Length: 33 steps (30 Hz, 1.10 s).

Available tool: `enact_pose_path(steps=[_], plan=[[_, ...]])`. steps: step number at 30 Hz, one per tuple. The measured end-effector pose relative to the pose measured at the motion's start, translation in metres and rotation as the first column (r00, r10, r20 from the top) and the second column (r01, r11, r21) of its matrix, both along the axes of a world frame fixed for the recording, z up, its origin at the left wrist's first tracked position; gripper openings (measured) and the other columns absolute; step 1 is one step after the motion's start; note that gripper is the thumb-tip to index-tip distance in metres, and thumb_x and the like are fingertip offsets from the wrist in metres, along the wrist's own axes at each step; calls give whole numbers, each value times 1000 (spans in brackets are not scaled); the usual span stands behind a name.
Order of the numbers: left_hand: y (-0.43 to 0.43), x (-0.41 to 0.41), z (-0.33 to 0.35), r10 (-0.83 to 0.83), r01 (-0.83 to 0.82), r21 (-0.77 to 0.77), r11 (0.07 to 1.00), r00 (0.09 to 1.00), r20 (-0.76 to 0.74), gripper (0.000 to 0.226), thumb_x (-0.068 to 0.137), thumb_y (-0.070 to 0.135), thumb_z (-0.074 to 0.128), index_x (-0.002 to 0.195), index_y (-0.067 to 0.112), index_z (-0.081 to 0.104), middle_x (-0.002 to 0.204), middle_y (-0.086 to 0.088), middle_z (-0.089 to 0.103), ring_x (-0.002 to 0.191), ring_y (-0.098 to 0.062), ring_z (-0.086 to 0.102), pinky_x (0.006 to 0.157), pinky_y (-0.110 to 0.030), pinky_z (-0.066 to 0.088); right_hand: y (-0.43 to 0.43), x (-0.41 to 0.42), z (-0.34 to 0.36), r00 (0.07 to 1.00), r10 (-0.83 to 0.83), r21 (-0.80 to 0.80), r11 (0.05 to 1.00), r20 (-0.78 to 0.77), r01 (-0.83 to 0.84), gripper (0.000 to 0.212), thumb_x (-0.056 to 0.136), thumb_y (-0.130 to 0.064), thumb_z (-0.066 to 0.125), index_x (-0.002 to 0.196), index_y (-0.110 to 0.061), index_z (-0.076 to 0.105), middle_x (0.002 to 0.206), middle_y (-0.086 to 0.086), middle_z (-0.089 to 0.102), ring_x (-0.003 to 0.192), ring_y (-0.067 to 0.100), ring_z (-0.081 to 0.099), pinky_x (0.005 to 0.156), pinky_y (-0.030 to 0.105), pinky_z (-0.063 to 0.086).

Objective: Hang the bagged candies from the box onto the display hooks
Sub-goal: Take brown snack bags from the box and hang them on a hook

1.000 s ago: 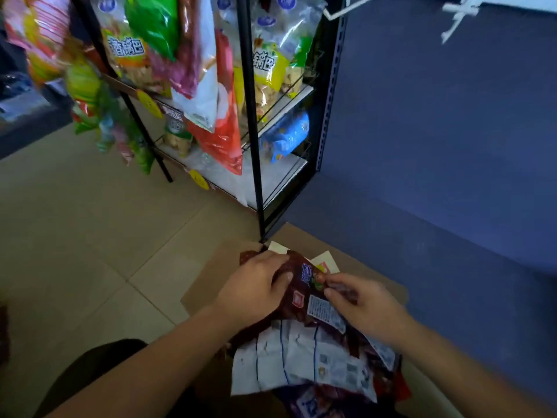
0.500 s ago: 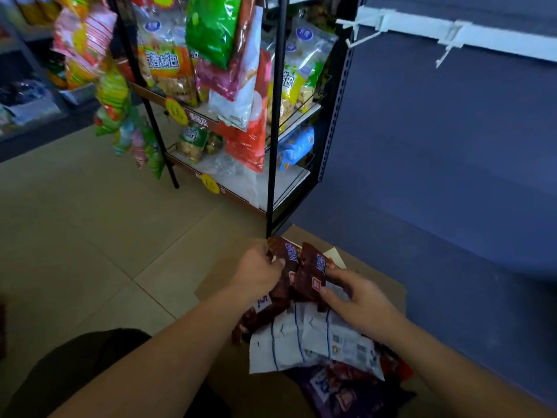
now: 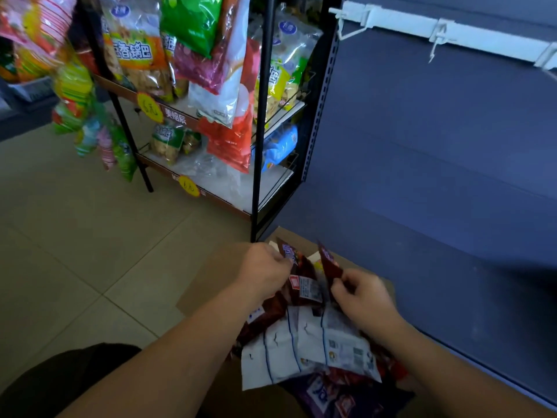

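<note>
Brown cardboard box (image 3: 208, 285) below both grips. Left hand (image 3: 265, 270): grip pinching the top of a dark-brown plastic candy bag (image 3: 303, 268). Right hand (image 3: 361, 294): grip pinching a second dark-brown candy bag (image 3: 330, 265). White plastic display hooks (image 3: 437, 37) well above the right grip.

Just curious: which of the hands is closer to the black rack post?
Left. The left hand is right by the foot of the black rack post; the right hand is farther, over the box.

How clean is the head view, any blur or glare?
Head view: hanging bags top left motion-smeared; shelf bags show glare; hook rail looks bent by the wide lens; left hand, right hand and brown candy bags dim but readable.
</note>
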<state>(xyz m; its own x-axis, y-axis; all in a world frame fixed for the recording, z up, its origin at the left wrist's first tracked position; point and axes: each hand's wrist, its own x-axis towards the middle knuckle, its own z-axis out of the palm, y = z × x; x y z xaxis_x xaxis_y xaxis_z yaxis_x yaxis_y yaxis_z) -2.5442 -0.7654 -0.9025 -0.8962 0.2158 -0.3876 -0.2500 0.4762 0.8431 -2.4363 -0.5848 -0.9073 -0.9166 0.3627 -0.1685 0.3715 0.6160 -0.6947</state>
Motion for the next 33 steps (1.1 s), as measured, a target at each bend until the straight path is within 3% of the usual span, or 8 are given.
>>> enact_pose_path(steps=[3, 7, 10, 16, 19, 24, 29, 33], plan=[[19, 15, 17, -22, 21, 138, 990, 1000, 7, 25, 94, 18, 68, 78, -2, 67, 74, -16, 65, 66, -26, 67, 64, -30, 60, 21, 11, 25, 994, -75, -209, 974, 76, 90, 31, 94, -18, 61, 68, -12, 46, 57, 0, 43, 52, 12, 41, 56, 26, 37], [42, 39, 29, -106, 97, 292, 952, 994, 14, 18, 94, 26, 69, 82, 14, 72, 83, 2, 70, 86, -21, 69, 85, -41, 61, 39, 26, 43, 995, -69, -576, 811, 77, 101, 23, 93, -17, 62, 85, 3, 55, 82, 12, 55, 79, 31, 61, 83, 52, 56], [53, 51, 31, -98, 66, 347, 936, 992, 75, 18, 94, 28, 67, 80, 17, 70, 85, -6, 71, 95, -33, 70, 88, -55, 60, 40, 38, 48, 993, -77, -731, 673, 85, 115, 15, 95, -6, 59, 80, -6, 60, 85, 13, 62, 84, 30, 66, 91, 50, 59], [71, 71, 34, -101, 88, 331, 939, 995, 24, 13, 97, 25, 64, 88, 19, 72, 92, -8, 76, 92, -28, 73, 84, -49, 61, 36, 32, 50, 987, -121, -750, 642, 106, 159, 21, 92, -24, 75, 110, -14, 73, 103, 3, 79, 95, 20, 75, 82, 39, 59], [76, 78, 35, -221, 192, 391, 900, 975, 31, 24, 103, 15, 54, 104, 26, 75, 105, 4, 77, 102, -12, 72, 94, -37, 59, 40, 27, 54, 980, -190, -738, 651, 67, 177, 18, 89, -22, 77, 105, -12, 78, 102, 11, 80, 97, 26, 77, 83, 38, 61], [81, 80, 34, -456, 433, 359, 827, 890, -24, 49, 99, -4, 51, 136, 25, 63, 134, 20, 63, 126, 6, 54, 96, -6, 46, 59, 28, 55, 948, -305, -665, 689, 95, 289, 10, 94, -10, 71, 89, -1, 74, 76, 13, 75, 59, 17, 70, 51, 24, 53], [80, 50, 44, -272, 323, 106, 940, 902, -335, 26, 93, 19, 70, 119, 24, 69, 111, 13, 69, 105, -1, 65, 87, -19, 53, 76, 30, 75, 983, -151, -563, 806, 104, 183, 14, 93, -12, 73, 80, -8, 73, 79, 15, 75, 62, 18, 68, 58, 26, 51], [74, 33, 54, -315, 363, 16, 932, 829, -463, 55, 80, 43, 81, 130, 37, 57, 123, 22, 61, 116, 6, 57, 92, -21, 50, 81, 30, 96, 996, -77, -587, 805, 33, 82, 10, 85, -10, 80, 90, -2, 76, 84, 19, 79, 72, 25, 75, 65, 30, 59]])
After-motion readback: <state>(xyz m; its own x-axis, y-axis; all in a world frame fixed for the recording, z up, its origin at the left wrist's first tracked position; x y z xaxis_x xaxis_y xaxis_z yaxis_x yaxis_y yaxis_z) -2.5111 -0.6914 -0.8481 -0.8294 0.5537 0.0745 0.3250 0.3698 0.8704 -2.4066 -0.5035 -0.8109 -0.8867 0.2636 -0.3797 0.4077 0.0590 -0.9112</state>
